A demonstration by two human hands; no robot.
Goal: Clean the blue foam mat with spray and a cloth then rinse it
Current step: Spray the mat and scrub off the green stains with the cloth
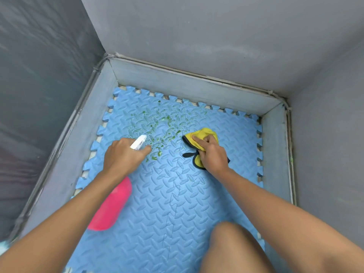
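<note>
The left hand [123,154] is clenched around the neck of a pink spray bottle [110,207], forefinger reaching toward the trigger under the white nozzle [138,144], which aims at the far half of the blue foam mat [177,203]; the right hand [211,154] grasps a bunched yellow cloth [202,139] with dark trim, pressed flat on the mat toward its right edge, forefinger stretched over the fold. Between the two hands, and beyond them toward the far edge, green flecks [167,120] and wet droplets speckle the ribbed surface; this looks like the spraying step, with wiping about to start.

The risks, as I judge them: a wipe begun too wide could smear the green over clean foam rather than lift it; the interlocking seam [173,194] running down the middle could trap liquid or part under a hard push; spray thrown too far would land on the grey wall [197,36].

The mat's toothed edges sit close against a raised grey ledge [197,83] at far, left and right; the near half lies open, save for a bare knee [232,245] at the near right.
</note>
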